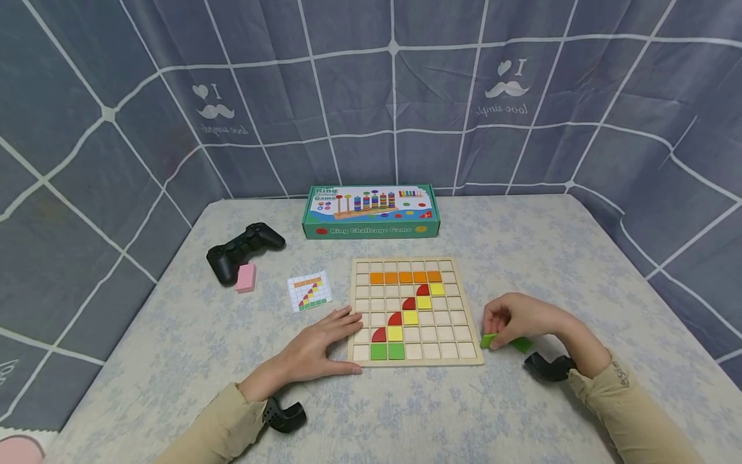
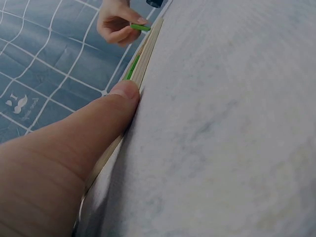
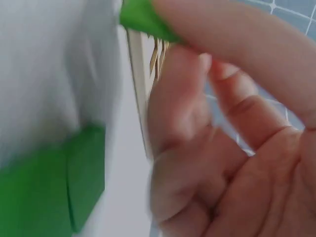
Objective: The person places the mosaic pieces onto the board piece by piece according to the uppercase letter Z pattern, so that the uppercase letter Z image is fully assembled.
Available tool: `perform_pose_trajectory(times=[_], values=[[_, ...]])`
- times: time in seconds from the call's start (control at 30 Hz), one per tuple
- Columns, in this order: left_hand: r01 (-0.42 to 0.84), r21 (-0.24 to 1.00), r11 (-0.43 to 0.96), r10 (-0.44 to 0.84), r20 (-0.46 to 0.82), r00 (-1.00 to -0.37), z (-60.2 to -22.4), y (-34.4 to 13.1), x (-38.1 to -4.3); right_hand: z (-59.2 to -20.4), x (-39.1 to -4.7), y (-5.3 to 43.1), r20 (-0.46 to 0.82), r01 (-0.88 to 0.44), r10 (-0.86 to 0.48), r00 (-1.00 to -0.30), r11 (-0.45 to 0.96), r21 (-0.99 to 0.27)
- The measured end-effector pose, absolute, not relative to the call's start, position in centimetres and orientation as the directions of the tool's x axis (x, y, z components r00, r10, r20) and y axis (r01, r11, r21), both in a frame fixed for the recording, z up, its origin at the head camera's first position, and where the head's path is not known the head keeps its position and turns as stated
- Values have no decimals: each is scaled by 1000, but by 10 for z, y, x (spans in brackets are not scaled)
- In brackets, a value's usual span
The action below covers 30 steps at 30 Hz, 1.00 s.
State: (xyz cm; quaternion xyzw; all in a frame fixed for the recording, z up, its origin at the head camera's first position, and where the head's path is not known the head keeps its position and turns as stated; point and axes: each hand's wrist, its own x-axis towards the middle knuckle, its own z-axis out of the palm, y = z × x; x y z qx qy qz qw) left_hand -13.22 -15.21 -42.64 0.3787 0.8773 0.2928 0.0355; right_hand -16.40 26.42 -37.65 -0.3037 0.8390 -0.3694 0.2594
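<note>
A square wooden grid board (image 1: 431,351) lies on the table, holding a row of orange tiles (image 1: 406,278), a diagonal of red quarter-round (image 1: 395,319) and yellow square pieces (image 1: 410,317), and two green squares (image 1: 387,351) at the bottom left. My left hand (image 1: 315,348) rests at the board's left edge, fingers extended and thumb by the lower corner. Just off the board's lower right corner, my right hand (image 1: 524,319) pinches a green tile (image 3: 143,17) between thumb and fingers. More green tiles (image 3: 39,192) lie on the table beneath that hand, partly hidden by it in the head view.
Left of the board lies a pattern card (image 1: 310,291) showing a similar coloured figure. A black game controller (image 1: 243,250) and a pink block (image 1: 246,278) are further left. Behind the board stands a green Ring Challenge Game box (image 1: 371,212), near the curtain (image 1: 359,96).
</note>
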Motion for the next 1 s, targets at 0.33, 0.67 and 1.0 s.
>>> perform_pose_trajectory(times=[0.33,0.67,1.0], values=[[643,536,546,686,154,-711,-426,-153,-132,-377,-157,199,-109,-347,-702,-704,474,-809],[638,538,550,684,149,-715,-426,-151,-132,-384,-155,156,-107,-442,-716,-689,533,-722],[640,536,551,686,146,-713,-425,-152,-132,-385,-149,154,-65,-479,-674,-736,586,-653]])
